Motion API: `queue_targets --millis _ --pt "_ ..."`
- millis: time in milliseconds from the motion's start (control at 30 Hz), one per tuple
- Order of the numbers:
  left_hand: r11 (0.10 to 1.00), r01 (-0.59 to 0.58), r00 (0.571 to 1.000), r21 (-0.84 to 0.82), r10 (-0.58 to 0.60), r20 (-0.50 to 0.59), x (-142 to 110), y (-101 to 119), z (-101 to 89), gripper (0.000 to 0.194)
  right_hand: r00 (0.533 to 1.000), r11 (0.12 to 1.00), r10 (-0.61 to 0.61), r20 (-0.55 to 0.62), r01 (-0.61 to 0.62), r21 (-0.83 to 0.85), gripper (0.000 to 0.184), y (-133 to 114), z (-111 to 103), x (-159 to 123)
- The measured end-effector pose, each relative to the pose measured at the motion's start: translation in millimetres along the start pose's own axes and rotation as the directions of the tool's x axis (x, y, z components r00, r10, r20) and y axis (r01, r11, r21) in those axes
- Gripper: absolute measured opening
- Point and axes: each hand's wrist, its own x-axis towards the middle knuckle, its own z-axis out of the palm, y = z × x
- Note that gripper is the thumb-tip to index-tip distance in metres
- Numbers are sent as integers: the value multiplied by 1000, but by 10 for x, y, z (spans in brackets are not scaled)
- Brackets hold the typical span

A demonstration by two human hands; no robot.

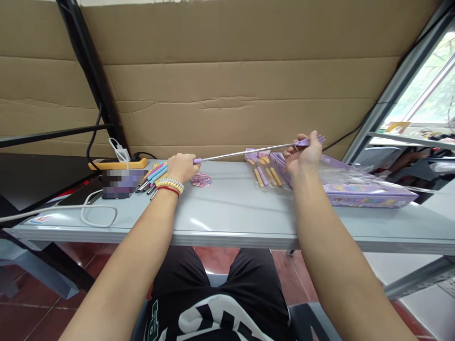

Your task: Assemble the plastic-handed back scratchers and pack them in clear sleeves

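Observation:
A thin metal telescopic rod [245,152] with purple ends stretches between my two hands above the grey table [234,213]. My left hand [182,167] is closed on its purple handle end, wrist wearing bead and red string bracelets. My right hand [304,152] is closed on the other purple end, which looks like a small fork-shaped head, raised a little over the table's back right.
Several pastel-handled rods [153,176] lie left of my left hand beside a blurred dark device [121,183], a yellow power strip [119,164] and a white cable [95,215]. Packaged sets [263,170] and a purple box [362,192] lie right. Small pink wrappers [201,179]. Cardboard wall behind.

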Motion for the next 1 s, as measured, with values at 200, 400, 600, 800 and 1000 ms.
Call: queue_targets --millis 200,400,600,800,1000 --pt "1000 -3 999 -4 3 32 -3 11 28 29 998 998 -63 -12 62 -29 49 49 30 4" --pt "972 -158 985 -175 167 36 -163 445 36 30 932 986 142 333 -103 -131 51 317 309 -449" --pt "737 -208 933 -643 347 96 -316 739 86 40 808 960 275 521 -257 -108 57 636 467 -847" --pt "585 -271 885 -765 464 42 -286 701 142 46 759 963 265 595 -234 -130 71 633 426 -849" --pt "826 -227 941 -515 322 101 -288 829 100 44 795 969 234 559 -235 -72 63 596 428 -846"
